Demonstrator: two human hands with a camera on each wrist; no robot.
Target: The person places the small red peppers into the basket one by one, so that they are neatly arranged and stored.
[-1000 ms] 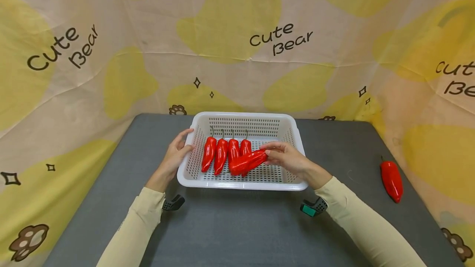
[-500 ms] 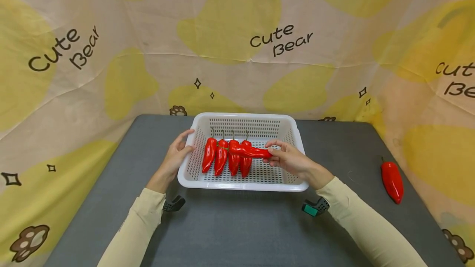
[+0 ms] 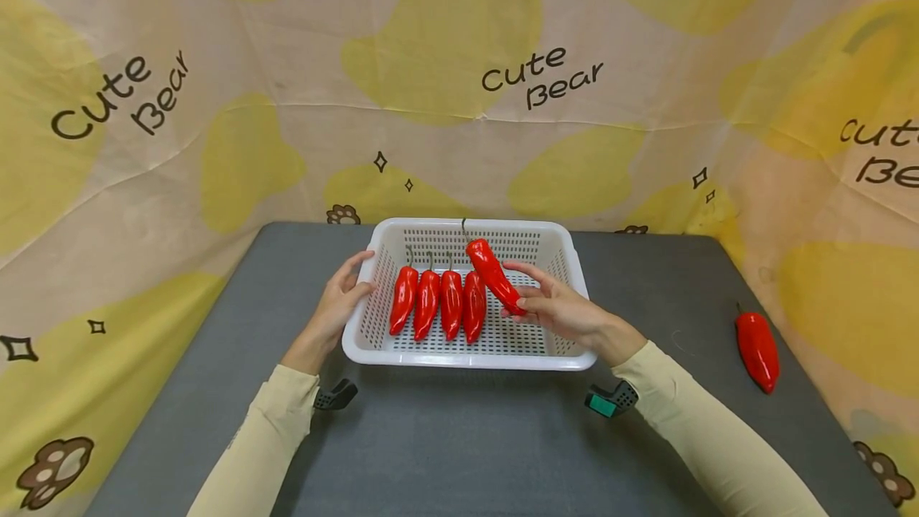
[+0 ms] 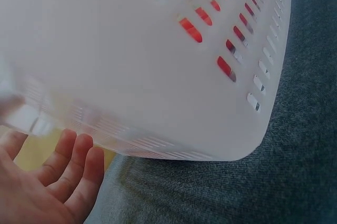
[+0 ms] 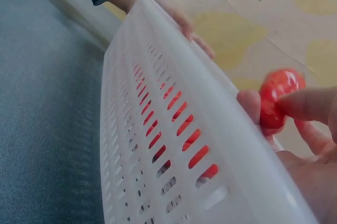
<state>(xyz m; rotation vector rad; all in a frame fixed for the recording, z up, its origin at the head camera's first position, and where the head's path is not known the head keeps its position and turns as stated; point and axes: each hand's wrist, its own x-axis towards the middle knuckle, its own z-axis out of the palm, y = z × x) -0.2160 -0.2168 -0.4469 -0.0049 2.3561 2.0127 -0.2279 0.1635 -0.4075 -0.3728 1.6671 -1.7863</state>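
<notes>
A white perforated basket [image 3: 470, 361] sits on the table, with several red peppers [image 3: 451, 305] in a row inside it, stems toward the back. My left hand [image 3: 337, 297] holds the basket's left rim; in the left wrist view its fingers [image 4: 87, 182] reach along the outside of the wall. Over the basket, my right hand [image 3: 563, 313] pinches another red pepper [image 3: 491, 271] near its tip. That pepper slants just right of the row, its stem pointing up and back. The right wrist view shows thumb and fingers around the held pepper [image 5: 281, 89] above the rim.
One more red pepper [image 3: 758, 351] lies on the grey table [image 3: 474, 445] near its right edge. A yellow and beige printed cloth [image 3: 431, 62] hangs behind the table and along its sides.
The held pepper has swung from lying across the row to slanting up and back on its right. My right hand has stayed over the basket's right part; my left hand has kept its place.
</notes>
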